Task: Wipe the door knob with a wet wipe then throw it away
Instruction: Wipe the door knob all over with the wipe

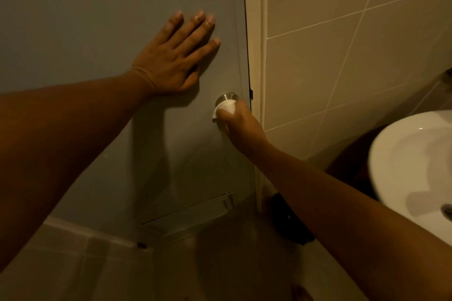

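Grey door (97, 19), left hand (171, 61) flat; right hand (241, 122) gripping wet wipe (226, 107) over knob (226, 99), seemingly.

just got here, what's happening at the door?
A person is cleaning a bathroom door. The left hand is pressed flat, fingers spread, against the grey door, apparently bracing it. The right hand holds a bunched white wipe against the metal knob, covering its lower part; the top of the knob shows above the wipe. A white sink sits at the right. The wipe has not been thrown away, and no bin is clearly in view.
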`<state>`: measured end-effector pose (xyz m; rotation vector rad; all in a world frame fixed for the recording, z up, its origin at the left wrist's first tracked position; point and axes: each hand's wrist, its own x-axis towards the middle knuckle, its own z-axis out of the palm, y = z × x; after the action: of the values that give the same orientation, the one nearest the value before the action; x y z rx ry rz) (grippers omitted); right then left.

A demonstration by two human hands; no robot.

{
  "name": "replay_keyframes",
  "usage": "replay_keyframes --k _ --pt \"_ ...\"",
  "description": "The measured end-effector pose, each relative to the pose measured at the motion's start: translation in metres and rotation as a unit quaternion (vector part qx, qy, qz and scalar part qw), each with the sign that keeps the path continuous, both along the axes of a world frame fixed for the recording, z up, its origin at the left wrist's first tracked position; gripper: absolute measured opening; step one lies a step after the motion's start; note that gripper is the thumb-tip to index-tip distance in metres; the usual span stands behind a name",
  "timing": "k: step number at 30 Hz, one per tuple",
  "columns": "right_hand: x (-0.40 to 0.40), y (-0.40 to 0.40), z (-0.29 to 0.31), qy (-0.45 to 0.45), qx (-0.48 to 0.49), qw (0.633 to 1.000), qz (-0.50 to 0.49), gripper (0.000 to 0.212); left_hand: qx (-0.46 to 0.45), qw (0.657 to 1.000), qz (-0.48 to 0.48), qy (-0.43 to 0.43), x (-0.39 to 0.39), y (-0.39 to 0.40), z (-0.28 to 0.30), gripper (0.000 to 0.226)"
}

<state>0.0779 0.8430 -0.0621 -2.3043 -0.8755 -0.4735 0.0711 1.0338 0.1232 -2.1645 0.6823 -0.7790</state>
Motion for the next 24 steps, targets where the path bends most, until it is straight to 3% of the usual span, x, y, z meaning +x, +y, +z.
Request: replay_keyframes --k 4,9,11,13,16,20,22,24 --pt "-0.001 0.0 -0.002 -0.028 -0.033 0.999 -0.011 0.039 -0.002 1.0 0.002 -0.001 0.0 0.0 0.0 0.067" --pt "-0.005 0.014 -0.004 0.064 0.1 0.991 -0.058 0.038 -0.002 1.0 -0.008 -0.012 0.0 0.001 -0.001 0.066" --pt "-0.005 0.02 -0.004 0.131 0.168 0.974 -0.082 0.032 -0.001 1.0 -0.012 -0.014 0.0 0.001 -0.002 0.065" --pt "-0.005 0.023 -0.005 0.198 0.279 0.939 -0.041 0.026 0.005 1.0 -0.014 -0.021 0.001 0.001 -0.002 0.065" --pt "-0.011 0.019 0.004 0.363 0.476 0.8 0.047 0.029 0.009 1.0 -0.013 -0.022 0.002 0.002 -0.002 0.065" --pt "-0.014 0.02 0.018 0.53 0.588 0.608 0.064 0.041 0.007 1.0 -0.007 -0.016 0.003 0.002 -0.004 0.066" --pt "-0.015 0.024 0.019 0.568 0.655 0.489 0.099 0.046 0.007 1.0 -0.007 -0.019 0.003 0.003 -0.003 0.066" --pt "-0.014 0.028 0.017 0.569 0.697 0.423 0.108 0.044 0.007 1.0 -0.007 -0.02 0.003 0.003 -0.003 0.066"
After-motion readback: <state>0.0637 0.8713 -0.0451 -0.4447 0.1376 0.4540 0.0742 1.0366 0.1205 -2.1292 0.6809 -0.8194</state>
